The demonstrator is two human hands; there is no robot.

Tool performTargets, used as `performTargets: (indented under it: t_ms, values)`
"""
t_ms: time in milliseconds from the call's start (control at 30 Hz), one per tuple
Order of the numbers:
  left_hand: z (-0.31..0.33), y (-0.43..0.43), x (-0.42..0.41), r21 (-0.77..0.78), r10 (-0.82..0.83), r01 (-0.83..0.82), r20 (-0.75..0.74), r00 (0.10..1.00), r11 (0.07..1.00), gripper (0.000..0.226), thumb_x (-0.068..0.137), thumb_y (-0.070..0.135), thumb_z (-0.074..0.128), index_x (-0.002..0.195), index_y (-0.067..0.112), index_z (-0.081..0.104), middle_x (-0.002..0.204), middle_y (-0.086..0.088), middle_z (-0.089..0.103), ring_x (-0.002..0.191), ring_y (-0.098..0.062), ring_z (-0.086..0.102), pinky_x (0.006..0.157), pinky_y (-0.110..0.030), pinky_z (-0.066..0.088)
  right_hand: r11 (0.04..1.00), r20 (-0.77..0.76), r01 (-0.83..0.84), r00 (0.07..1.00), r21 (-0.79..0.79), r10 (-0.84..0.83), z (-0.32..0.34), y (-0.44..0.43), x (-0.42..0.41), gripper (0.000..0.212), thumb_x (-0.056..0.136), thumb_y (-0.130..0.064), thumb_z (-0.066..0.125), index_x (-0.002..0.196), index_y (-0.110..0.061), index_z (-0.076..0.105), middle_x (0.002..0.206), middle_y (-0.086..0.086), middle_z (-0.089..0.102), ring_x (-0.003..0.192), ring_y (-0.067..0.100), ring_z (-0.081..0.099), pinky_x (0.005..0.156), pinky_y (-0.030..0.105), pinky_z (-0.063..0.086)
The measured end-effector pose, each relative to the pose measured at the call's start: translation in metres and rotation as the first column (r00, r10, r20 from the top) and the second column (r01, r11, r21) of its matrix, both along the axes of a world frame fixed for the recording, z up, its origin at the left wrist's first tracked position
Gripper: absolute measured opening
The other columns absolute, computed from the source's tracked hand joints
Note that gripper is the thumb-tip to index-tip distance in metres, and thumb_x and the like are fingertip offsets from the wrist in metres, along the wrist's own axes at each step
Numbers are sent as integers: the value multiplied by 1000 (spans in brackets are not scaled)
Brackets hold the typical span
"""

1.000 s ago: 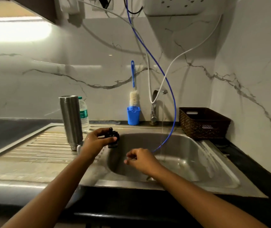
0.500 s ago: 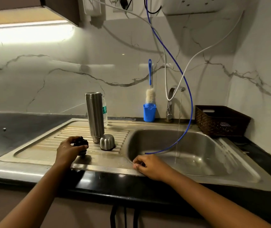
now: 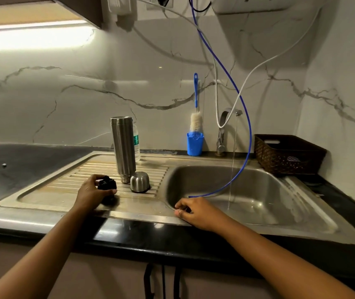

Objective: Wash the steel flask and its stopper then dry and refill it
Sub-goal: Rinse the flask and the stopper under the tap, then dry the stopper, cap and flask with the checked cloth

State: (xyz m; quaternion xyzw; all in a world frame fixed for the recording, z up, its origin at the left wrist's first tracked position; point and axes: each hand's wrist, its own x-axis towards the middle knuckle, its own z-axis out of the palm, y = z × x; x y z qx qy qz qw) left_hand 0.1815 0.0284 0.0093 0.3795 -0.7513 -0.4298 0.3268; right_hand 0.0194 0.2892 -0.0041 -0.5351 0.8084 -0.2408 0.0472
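No readable word, brand, number or sign anywhere in view. Only a green label (image 3: 136, 140) on the clear plastic bottle (image 3: 137, 151) just behind the steel flask (image 3: 123, 147), with pale marks too small and blurred to make out. Likewise illegible: a dim mottled patch at the front wall of the brown basket (image 3: 280, 162).

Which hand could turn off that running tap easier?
Right hand, probably: it rests empty on the steel sink's front rim, nearer the curved metal tap, while the left hand grips the black stopper.
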Motion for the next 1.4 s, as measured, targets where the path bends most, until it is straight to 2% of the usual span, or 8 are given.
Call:
performTargets:
  t_ms: [100,200,333,533,767,1100,1267,1400]
  values:
    - [5,12,3,-67,35,-32,34,999,997,74,67,16,84,131,16,47,130,-20,51,117,-36,50,100,-53,43,1000,-21,3,1000,5,-2,0,2,-3,37,91,-42,54,121,-20,59,114,1,65,100,14,60,89,31,49]
    - [14,37,-1,-447,116,-132,-62,991,885,75,72,24,82,137,14,45,135,-20,44,126,-38,38,101,-49,37,999,-61,46,997,24,-45,3,2,-14,38,89,-42,57,121,-22,59,115,-1,64,104,16,60,90,32,48]
    - [24,81,-54,-687,-210,180,40,977,704,47,84,28,69,127,18,54,133,-9,48,122,-25,45,96,-39,42,984,-115,168,980,56,-161,16,-7,-54,35,89,-39,58,118,-19,60,118,4,63,107,20,58,92,35,47]
    - [0,91,-169,-402,-215,611,689,693,682,78,91,49,53,152,17,15,158,-6,13,145,-25,11,116,-41,19,933,-327,356,889,47,-322,27,-39,-135,37,91,-31,55,123,-11,54,123,10,54,111,25,51,90,35,43]
    - [-23,68,-204,-304,-67,684,886,459,663,83,94,59,37,152,7,6,160,-11,-2,147,-26,-6,118,-38,3,857,-633,502,703,116,-326,33,-86,-219,46,89,-17,55,133,-9,45,138,13,44,132,28,34,113,44,24]
    - [-30,63,-209,-318,-44,685,890,455,656,90,92,63,35,151,7,-4,159,-11,-11,146,-25,-10,118,-37,-1,662,-837,739,436,123,-331,47,-105,-298,58,96,-21,42,147,-2,21,156,14,17,145,28,11,118,42,7]
    - [-29,65,-208,-338,-65,684,869,490,646,89,92,60,40,151,8,-1,160,-11,-6,147,-25,-6,118,-36,2,635,-770,765,468,107,-434,46,-105,-294,63,95,-23,44,147,-1,16,156,15,14,145,28,9,118,41,5]
    - [-18,69,-204,-456,-149,627,722,676,632,73,89,45,59,148,18,26,151,-5,30,138,-23,28,110,-35,31,815,-642,578,614,-30,-459,51,-89,-251,42,92,-12,49,133,-6,44,138,13,44,129,28,40,107,41,32]
